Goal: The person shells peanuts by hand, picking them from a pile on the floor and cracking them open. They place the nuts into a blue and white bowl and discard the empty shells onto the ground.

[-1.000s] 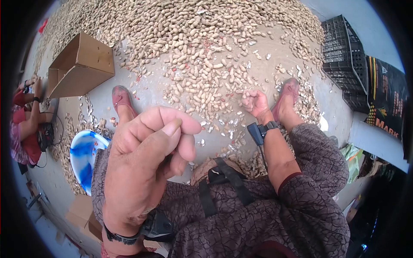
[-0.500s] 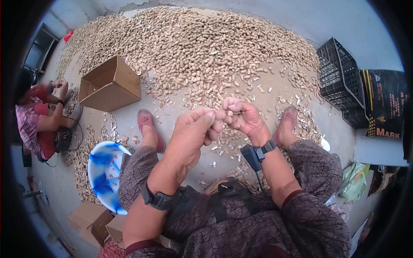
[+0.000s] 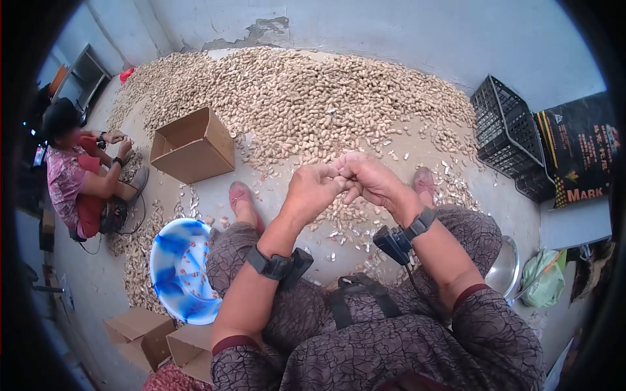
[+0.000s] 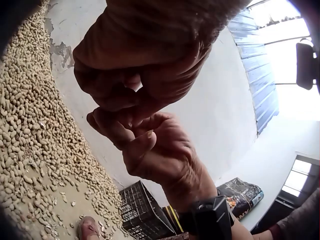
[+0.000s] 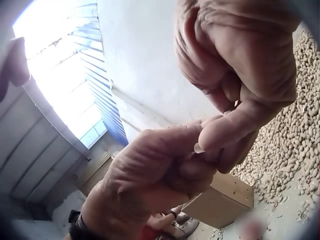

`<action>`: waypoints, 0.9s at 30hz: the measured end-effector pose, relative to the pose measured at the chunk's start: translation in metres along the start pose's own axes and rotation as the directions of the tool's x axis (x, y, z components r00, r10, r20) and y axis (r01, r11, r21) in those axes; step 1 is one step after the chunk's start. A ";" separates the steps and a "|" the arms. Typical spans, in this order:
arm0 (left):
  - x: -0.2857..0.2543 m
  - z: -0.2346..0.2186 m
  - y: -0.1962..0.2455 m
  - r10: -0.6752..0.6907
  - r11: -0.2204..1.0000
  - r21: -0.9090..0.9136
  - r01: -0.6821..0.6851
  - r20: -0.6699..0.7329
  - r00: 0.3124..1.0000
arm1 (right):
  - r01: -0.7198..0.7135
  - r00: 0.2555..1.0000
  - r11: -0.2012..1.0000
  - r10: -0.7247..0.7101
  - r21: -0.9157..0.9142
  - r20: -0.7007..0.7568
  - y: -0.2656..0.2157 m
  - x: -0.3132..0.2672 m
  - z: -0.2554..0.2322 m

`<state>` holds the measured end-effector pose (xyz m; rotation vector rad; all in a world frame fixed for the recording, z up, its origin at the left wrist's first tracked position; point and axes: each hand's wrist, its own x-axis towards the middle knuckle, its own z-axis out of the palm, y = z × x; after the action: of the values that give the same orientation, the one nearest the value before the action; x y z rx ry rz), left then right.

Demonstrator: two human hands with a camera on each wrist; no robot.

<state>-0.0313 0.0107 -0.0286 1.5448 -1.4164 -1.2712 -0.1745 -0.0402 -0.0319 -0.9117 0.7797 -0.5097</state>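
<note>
In the head view my left hand and right hand meet over the peanut pile's near edge, their fingertips together. The fingers of both are curled in a pinch around a peanut, which they hide now; half a second ago its pale shell showed at the right fingertips. The left wrist view has the right hand reaching up to the left one, thumb bent. In the right wrist view the left hand touches the right fingers. Unshelled peanuts lie heaped on the floor. A blue-and-white basin beside my left leg contains scattered reddish kernels.
An open cardboard box stands left of the pile, with a seated person beyond it. Black crates and a printed black sack are at the right. A metal bowl and green bag lie by my right leg.
My left hand has come down and forward from close to the camera to meet the right hand. The head view has tilted up, showing more wall. The peanut at the fingertips is now hidden.
</note>
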 end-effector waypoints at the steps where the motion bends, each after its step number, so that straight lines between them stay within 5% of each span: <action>1: 0.000 0.002 -0.004 0.069 0.997 0.022 -0.069 -0.023 0.997 | 0.020 1.000 0.996 -0.019 -0.089 0.010 -0.006 -0.006 0.004; 4: -0.008 0.006 -0.002 0.190 0.978 0.108 -0.180 -0.101 0.976 | 0.018 0.999 0.970 -0.026 -0.242 -0.033 -0.015 -0.019 0.019; 6: -0.013 0.006 -0.003 0.186 0.982 -0.010 -0.188 -0.104 0.977 | 0.050 0.999 0.967 -0.047 -0.249 0.017 -0.019 -0.027 0.018; 8: -0.020 0.000 0.000 0.088 0.844 -0.530 -0.083 -0.016 0.996 | 0.066 0.997 0.995 -0.069 -0.080 -0.039 -0.028 -0.041 0.019; 13: -0.032 -0.012 0.015 0.186 0.609 -0.793 0.022 0.170 0.968 | 0.138 0.990 0.983 -0.138 -0.125 0.006 -0.040 -0.063 -0.003; 17: -0.028 -0.004 0.019 0.214 0.502 -0.863 0.057 0.188 0.959 | 0.143 0.989 0.987 -0.145 -0.074 -0.018 -0.032 -0.062 0.000; 22: -0.032 -0.006 0.032 0.210 0.541 -0.840 0.040 0.181 0.961 | 0.166 0.981 0.986 -0.168 0.031 0.098 -0.032 -0.051 0.011; 27: -0.028 0.003 0.031 0.174 0.626 -0.778 0.047 0.199 0.965 | 0.162 0.986 0.985 -0.164 0.054 0.033 -0.029 -0.047 0.015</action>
<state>-0.0418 0.0333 0.0050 0.7281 -0.8194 -1.7712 -0.1940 -0.0160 0.0160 -0.9395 0.6579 -0.6518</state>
